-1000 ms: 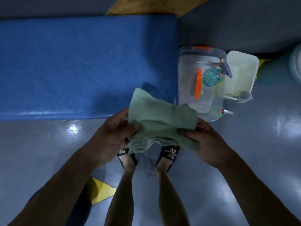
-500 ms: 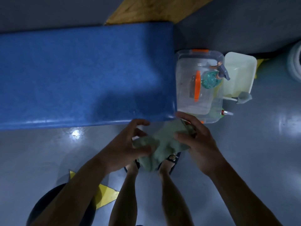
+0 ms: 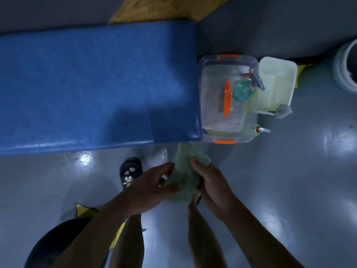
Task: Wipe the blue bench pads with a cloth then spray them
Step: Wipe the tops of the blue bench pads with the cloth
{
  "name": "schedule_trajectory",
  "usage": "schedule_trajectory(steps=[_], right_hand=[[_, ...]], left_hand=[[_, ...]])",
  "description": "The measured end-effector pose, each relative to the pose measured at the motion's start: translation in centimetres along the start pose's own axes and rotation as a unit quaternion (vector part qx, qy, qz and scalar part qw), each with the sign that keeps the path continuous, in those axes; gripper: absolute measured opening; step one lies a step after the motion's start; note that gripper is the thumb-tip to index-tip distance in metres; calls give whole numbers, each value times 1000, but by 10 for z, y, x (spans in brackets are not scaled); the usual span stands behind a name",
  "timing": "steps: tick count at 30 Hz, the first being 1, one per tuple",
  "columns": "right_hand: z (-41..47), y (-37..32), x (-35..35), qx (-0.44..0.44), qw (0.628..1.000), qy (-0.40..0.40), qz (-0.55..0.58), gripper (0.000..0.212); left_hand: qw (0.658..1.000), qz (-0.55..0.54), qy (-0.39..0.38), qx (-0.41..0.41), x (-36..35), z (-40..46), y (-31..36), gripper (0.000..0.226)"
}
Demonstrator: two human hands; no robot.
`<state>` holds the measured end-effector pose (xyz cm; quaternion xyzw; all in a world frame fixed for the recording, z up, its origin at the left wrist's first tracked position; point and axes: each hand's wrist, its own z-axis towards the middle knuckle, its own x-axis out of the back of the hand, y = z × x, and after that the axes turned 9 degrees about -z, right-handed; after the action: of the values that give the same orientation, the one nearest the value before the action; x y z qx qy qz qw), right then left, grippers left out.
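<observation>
Nearby, clear bin (image 3: 214, 105) beside bench pad (image 3: 96, 84)

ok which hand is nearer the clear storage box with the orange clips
Right. The right hand grips the green cloth just below the clear storage box; the left hand holds the same cloth further left, under the blue bench pad.

Glossy vinyl-like bench pad (image 3: 96, 84), soft cloth (image 3: 185, 171), clear plastic box (image 3: 212, 78), shiny floor (image 3: 289, 180)

Glossy grey floor (image 3: 289, 190) with light glare
</observation>
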<state>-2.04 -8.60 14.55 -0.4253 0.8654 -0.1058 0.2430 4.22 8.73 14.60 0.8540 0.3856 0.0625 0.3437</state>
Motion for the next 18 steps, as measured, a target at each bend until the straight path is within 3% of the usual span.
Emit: schedule_trajectory(steps=[2,4,7,10,14,18], right_hand=[[9,-3,2,82,981,95,-150,19],[19,-12,3,149,939,147,-274,6],[40,-29,11,231,860,248,-381,6],[66,-40,25,287,766,356,-451,28],[93,-37,26,286,689,398,-534,57],[107,-22,-1,290,655,422,-556,44]], left_hand=[[1000,21,9,-10,1,0,-8,34],[996,53,37,-57,8,3,-11,31],[970,114,159,-145,35,3,-9,23],[918,196,259,-228,78,-4,-3,20],[836,362,321,-260,146,-10,-7,36],[775,469,341,-252,208,3,-19,49]])
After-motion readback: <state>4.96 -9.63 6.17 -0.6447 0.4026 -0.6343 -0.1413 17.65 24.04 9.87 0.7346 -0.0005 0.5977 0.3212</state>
